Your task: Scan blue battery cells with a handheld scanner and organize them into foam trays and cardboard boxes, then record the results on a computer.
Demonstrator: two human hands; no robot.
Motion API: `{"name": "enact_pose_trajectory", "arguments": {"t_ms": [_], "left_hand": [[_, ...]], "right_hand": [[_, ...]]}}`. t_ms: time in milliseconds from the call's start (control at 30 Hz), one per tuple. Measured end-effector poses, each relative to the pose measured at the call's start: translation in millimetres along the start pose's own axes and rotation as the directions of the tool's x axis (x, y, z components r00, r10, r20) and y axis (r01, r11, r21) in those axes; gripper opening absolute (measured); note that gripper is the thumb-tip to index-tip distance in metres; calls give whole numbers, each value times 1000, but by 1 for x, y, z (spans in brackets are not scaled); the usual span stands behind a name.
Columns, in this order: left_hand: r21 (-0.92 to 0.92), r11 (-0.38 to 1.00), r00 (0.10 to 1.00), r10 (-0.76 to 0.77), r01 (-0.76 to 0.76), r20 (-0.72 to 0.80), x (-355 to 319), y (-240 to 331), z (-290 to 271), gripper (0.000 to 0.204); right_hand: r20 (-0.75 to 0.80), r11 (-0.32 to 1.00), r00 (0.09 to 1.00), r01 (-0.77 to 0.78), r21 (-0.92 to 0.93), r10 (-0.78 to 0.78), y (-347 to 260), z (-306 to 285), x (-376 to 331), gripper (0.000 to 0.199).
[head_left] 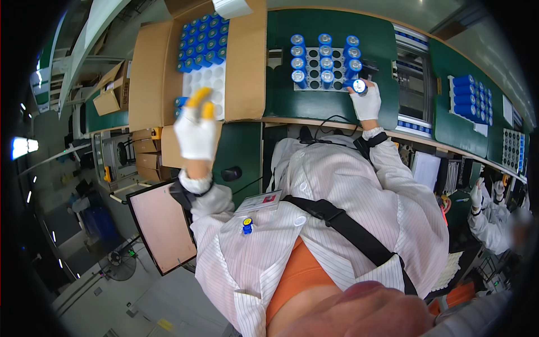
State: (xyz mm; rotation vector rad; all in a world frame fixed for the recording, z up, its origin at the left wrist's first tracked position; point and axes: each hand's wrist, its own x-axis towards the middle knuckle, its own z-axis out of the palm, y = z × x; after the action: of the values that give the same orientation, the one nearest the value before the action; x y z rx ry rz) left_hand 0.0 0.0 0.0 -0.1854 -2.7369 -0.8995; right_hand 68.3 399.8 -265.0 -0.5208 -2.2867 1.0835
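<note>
My left hand (195, 132), in a white glove with yellow fingertips, is over the near part of an open cardboard box (247, 67). Its fingers are apart and slightly blurred; I see nothing between them. Beside it a blue cylindrical cell (181, 103) stands in the white holed tray (205, 80) inside the box, and rows of similar blue cells (203, 39) fill the far part. My right hand (366, 104), also gloved, grips a blue cylindrical cell (359, 86) at the near right corner of a pale holed tray (313, 66). Three columns of blue cells (326, 63) stand upright in that tray.
Both the box and the tray rest on a green tabletop (286, 106). Right of it runs a metal conveyor track (414, 78), then another green table with more blue cells (471, 98). A black cable (337, 118) crosses the near edge. Another person (494, 219) works far right.
</note>
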Motion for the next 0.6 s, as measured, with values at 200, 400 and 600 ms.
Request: {"name": "enact_pose_trajectory", "arguments": {"t_ms": [200,400,600], "left_hand": [[293,898,931,-360,328,58,61,-182,-7,43],[571,803,905,-357,171,231,71,-278,18,66],[649,735,896,-403,197,184,93,-285,33,63]], "right_hand": [[-10,991,999,43,-125,-44,-18,5,5,49],[21,971,999,-39,-235,45,-29,0,13,49],[47,958,993,-96,-269,112,-24,-3,12,48]]}}
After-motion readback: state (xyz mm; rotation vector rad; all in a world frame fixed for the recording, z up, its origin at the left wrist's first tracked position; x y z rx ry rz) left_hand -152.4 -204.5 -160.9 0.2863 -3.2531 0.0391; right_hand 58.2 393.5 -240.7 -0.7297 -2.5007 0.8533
